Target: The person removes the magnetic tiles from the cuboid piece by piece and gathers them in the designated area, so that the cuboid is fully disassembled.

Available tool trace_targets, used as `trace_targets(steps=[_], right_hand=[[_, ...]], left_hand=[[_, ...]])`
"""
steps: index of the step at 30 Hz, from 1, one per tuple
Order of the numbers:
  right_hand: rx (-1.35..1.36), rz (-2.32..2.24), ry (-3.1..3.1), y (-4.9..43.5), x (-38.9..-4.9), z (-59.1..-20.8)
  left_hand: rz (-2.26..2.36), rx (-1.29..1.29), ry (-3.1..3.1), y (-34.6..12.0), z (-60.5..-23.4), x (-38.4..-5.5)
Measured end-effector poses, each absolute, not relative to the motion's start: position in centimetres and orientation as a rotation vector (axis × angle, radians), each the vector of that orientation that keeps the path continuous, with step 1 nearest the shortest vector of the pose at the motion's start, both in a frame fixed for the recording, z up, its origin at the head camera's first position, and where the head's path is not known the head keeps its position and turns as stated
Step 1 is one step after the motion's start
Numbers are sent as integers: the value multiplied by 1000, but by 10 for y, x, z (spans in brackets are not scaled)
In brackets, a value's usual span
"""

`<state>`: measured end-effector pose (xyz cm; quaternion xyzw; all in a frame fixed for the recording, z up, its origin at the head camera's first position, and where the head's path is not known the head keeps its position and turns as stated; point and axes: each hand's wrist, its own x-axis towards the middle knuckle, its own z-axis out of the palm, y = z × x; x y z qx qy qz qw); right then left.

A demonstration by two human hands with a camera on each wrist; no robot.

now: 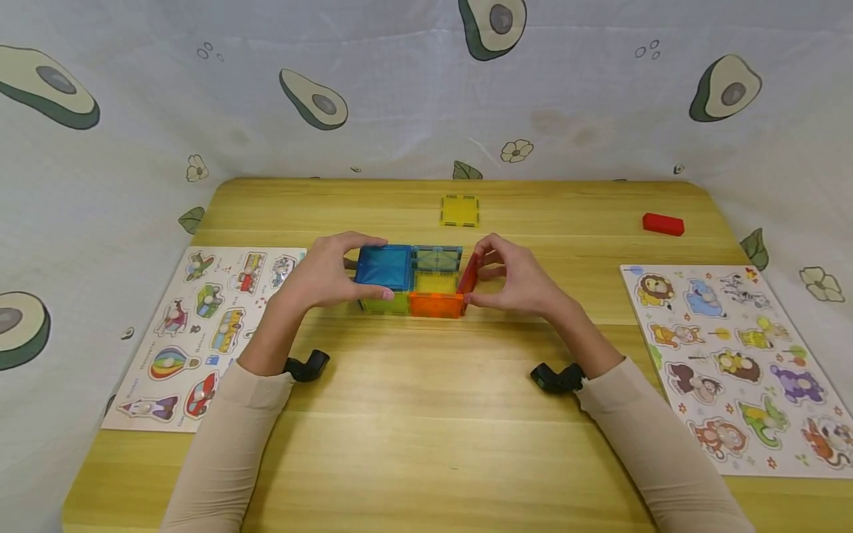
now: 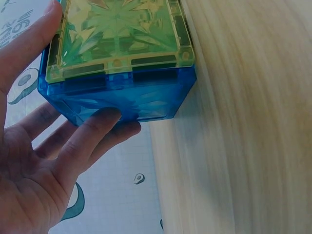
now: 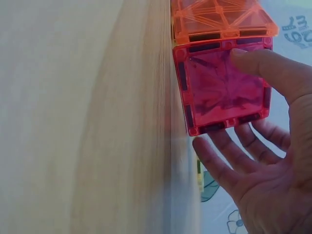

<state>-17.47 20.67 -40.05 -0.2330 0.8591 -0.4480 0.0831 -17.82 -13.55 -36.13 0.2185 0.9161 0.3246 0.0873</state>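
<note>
Between the thumb and curled fingers of the right hand [image 1: 516, 281], the red tile [image 3: 226, 97] is pinched at mid-frame, tilted, by the right end of the orange tile [image 1: 436, 305]. The blue-topped box [image 1: 384, 266], to its left, is gripped by the left hand [image 1: 323, 274]. The red tile is probably best eased upright, lightly, with the box kept steady. Glossy translucent plastic is seen in square, dark-slotted rims, set on the wood-grained surface [image 1: 413, 444].
</note>
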Motion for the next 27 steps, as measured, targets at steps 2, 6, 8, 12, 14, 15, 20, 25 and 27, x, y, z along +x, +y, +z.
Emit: trace_targets(steps=[2, 6, 8, 12, 14, 15, 20, 25, 27], right_hand=[[-705, -1336, 2553, 207, -175, -401], [-703, -1350, 2530, 208, -176, -400], [-684, -1360, 2529, 210, -176, -399], [-616, -1384, 2506, 213, -177, -398], [-583, -1395, 2480, 214, -178, -397], [-567, -1403, 2468, 215, -179, -397], [-452, -1432, 2483, 223, -180, -388], [-355, -1448, 2557, 232, -180, -380], [-331, -1447, 2596, 235, -180, -377]], left_hand=[[971, 653, 2728, -136, -361, -178], [971, 650, 2728, -135, -362, -179], [973, 645, 2728, -135, -361, -178], [979, 643, 2725, -136, -361, -178], [975, 647, 2727, -136, -362, -179], [974, 646, 2726, -136, -362, -179], [966, 640, 2723, -136, -362, -179], [960, 640, 2725, -136, -362, -179], [964, 640, 2725, -136, -362, -178]])
